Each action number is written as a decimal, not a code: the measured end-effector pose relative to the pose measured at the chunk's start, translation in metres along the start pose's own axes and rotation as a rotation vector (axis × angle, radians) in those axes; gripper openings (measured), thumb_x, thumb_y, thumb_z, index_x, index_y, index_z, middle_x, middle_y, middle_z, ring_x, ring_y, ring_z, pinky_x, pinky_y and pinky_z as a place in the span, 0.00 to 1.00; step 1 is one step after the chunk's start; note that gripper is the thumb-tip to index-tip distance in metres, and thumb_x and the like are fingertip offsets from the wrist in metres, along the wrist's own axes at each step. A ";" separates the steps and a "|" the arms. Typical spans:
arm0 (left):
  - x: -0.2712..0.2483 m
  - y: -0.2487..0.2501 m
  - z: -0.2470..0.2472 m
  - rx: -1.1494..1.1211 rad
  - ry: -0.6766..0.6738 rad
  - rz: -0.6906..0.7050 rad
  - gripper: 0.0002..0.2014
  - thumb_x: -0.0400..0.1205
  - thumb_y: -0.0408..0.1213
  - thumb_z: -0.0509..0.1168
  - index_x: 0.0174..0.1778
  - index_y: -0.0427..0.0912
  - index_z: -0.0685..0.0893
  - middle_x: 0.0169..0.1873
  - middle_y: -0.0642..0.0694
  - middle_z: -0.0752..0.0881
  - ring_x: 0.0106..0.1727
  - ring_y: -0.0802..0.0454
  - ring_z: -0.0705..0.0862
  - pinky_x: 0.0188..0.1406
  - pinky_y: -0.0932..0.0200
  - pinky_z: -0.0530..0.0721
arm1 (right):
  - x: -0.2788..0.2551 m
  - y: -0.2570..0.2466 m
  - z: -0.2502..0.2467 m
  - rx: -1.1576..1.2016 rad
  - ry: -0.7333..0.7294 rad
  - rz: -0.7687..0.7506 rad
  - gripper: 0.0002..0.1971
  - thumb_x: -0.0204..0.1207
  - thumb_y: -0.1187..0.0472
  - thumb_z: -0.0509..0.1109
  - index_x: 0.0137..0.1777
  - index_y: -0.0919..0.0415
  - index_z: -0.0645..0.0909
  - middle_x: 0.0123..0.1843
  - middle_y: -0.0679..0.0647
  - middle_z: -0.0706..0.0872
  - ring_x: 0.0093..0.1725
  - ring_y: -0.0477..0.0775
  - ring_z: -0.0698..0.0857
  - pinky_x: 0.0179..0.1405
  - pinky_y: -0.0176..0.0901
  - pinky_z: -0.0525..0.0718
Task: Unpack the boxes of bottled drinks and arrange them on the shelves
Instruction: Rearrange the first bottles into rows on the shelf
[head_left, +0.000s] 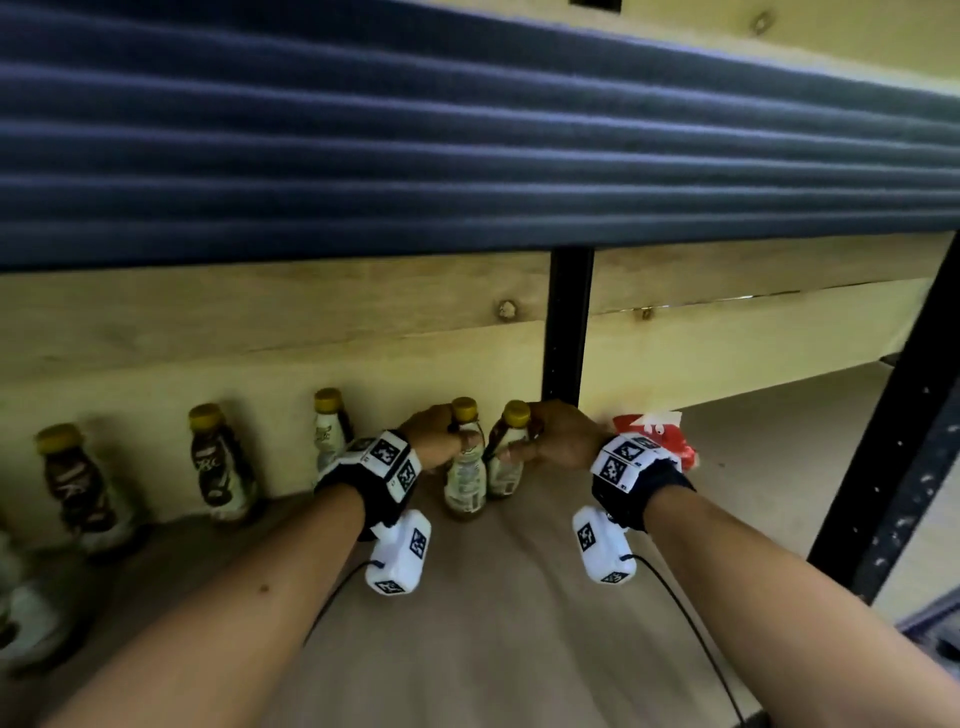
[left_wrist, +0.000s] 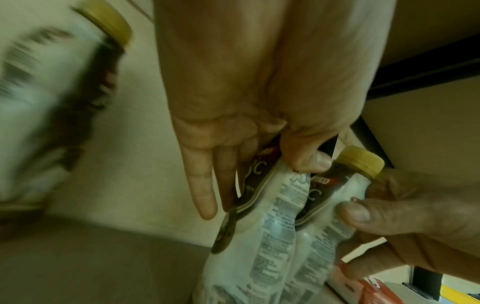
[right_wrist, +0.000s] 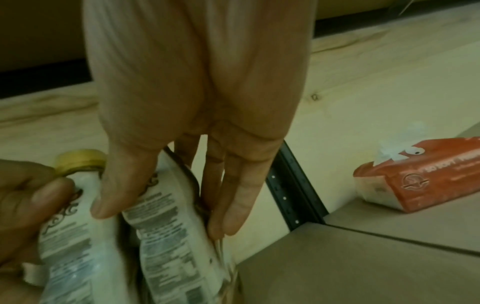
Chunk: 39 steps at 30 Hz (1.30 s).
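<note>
Two white-and-brown drink bottles with gold caps stand side by side at the back of the shelf board (head_left: 493, 634). My left hand (head_left: 448, 441) grips the left bottle (head_left: 466, 486) near its neck. In the left wrist view my left hand (left_wrist: 259, 185) has thumb and fingers curled round this bottle (left_wrist: 259, 242). My right hand (head_left: 525, 442) grips the right bottle (head_left: 505, 475). The right wrist view shows my right hand (right_wrist: 166, 216) with its thumb on the front of that bottle (right_wrist: 176, 242) and fingers behind it. The bottles touch each other.
Three more bottles (head_left: 221, 467) stand along the wooden back wall to the left, others at the far left edge. A red tissue pack (head_left: 657, 436) lies right of my hands. A black upright post (head_left: 566, 332) stands behind. A blue ribbed shelf edge (head_left: 467, 156) hangs overhead.
</note>
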<state>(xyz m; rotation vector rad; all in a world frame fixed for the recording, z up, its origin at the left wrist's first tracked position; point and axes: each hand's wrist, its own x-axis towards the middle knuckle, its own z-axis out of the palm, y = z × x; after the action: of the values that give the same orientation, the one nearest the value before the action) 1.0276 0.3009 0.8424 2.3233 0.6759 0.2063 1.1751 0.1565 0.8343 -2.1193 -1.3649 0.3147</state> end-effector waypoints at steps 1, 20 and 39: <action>-0.011 -0.005 -0.003 0.004 0.002 -0.009 0.10 0.82 0.45 0.65 0.56 0.46 0.78 0.48 0.40 0.85 0.50 0.38 0.87 0.45 0.47 0.88 | -0.007 -0.011 0.002 0.002 -0.014 0.002 0.19 0.67 0.50 0.83 0.57 0.52 0.88 0.50 0.49 0.90 0.51 0.47 0.86 0.50 0.34 0.82; -0.194 -0.101 -0.074 0.163 0.472 -0.298 0.24 0.83 0.45 0.63 0.72 0.36 0.71 0.67 0.35 0.80 0.67 0.36 0.79 0.60 0.54 0.77 | -0.037 -0.173 0.132 0.096 -0.108 -0.192 0.17 0.69 0.47 0.80 0.55 0.55 0.87 0.53 0.51 0.90 0.51 0.52 0.88 0.56 0.46 0.86; -0.204 -0.118 -0.086 0.006 0.626 -0.218 0.14 0.81 0.36 0.68 0.61 0.38 0.82 0.60 0.38 0.86 0.62 0.39 0.83 0.62 0.52 0.80 | -0.031 -0.180 0.135 -0.072 0.071 -0.035 0.24 0.70 0.42 0.77 0.56 0.60 0.84 0.52 0.57 0.89 0.52 0.59 0.87 0.52 0.48 0.86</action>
<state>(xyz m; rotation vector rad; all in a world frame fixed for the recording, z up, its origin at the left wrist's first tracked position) 0.7779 0.3176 0.8356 2.1618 1.2216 0.8486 0.9599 0.2299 0.8297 -2.1415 -1.3894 0.1771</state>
